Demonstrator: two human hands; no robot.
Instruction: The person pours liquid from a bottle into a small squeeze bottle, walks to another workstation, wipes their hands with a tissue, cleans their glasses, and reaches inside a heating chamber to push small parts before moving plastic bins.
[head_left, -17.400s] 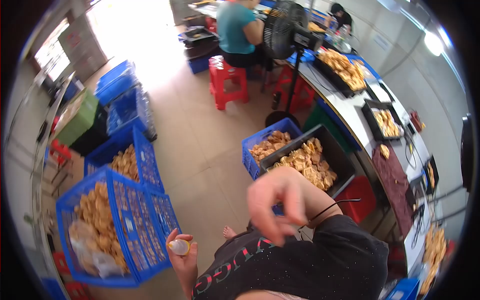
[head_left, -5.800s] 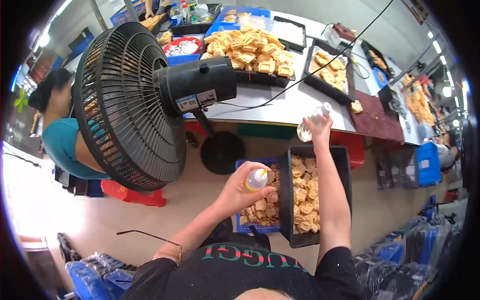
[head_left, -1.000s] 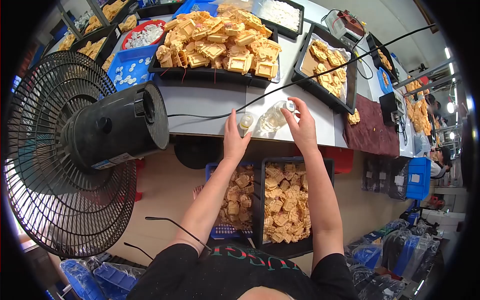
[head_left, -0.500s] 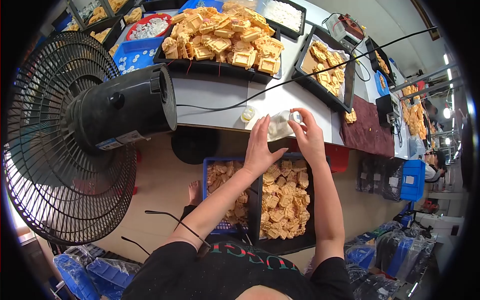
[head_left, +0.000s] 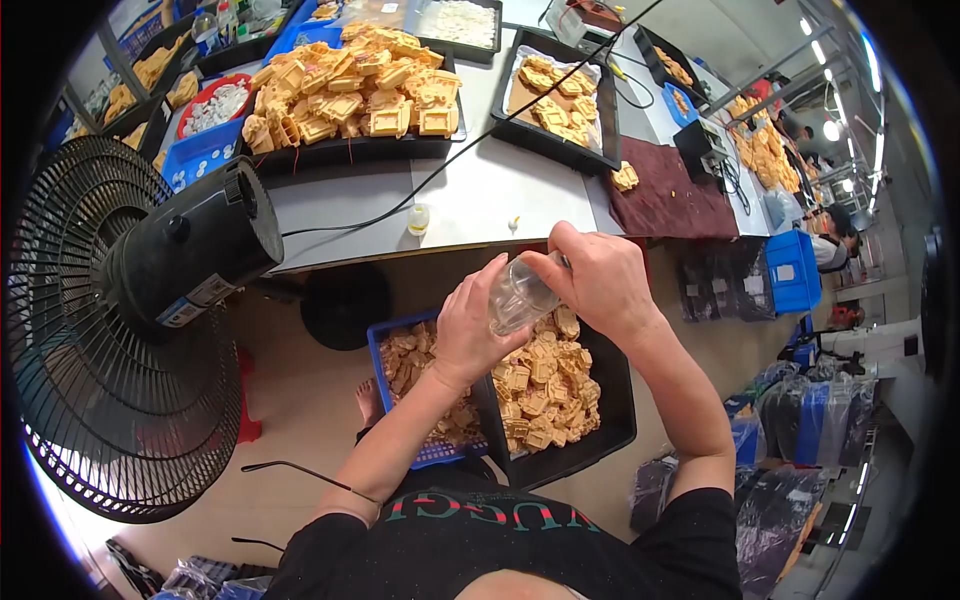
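Note:
A clear plastic bottle [head_left: 518,297] is held tilted in front of me, above the crates. My left hand [head_left: 470,330] grips its body from below. My right hand [head_left: 592,276] is closed around its neck and cap end. A small yellow-capped bottle [head_left: 419,219] stands alone on the grey workbench [head_left: 480,195], apart from both hands. A tiny white piece [head_left: 514,222] lies near the bench's front edge.
A black crate [head_left: 600,420] and a blue crate [head_left: 425,455] of tan plastic parts sit on the floor below my hands. A black fan [head_left: 130,300] stands to the left. Black trays [head_left: 350,150] of tan parts fill the bench. A maroon cloth [head_left: 665,195] lies at right.
Both hands lifted the clear bottle off the bench edge and drew it toward me, over the crates. The small yellow-capped bottle stayed on the bench where my left hand set it down.

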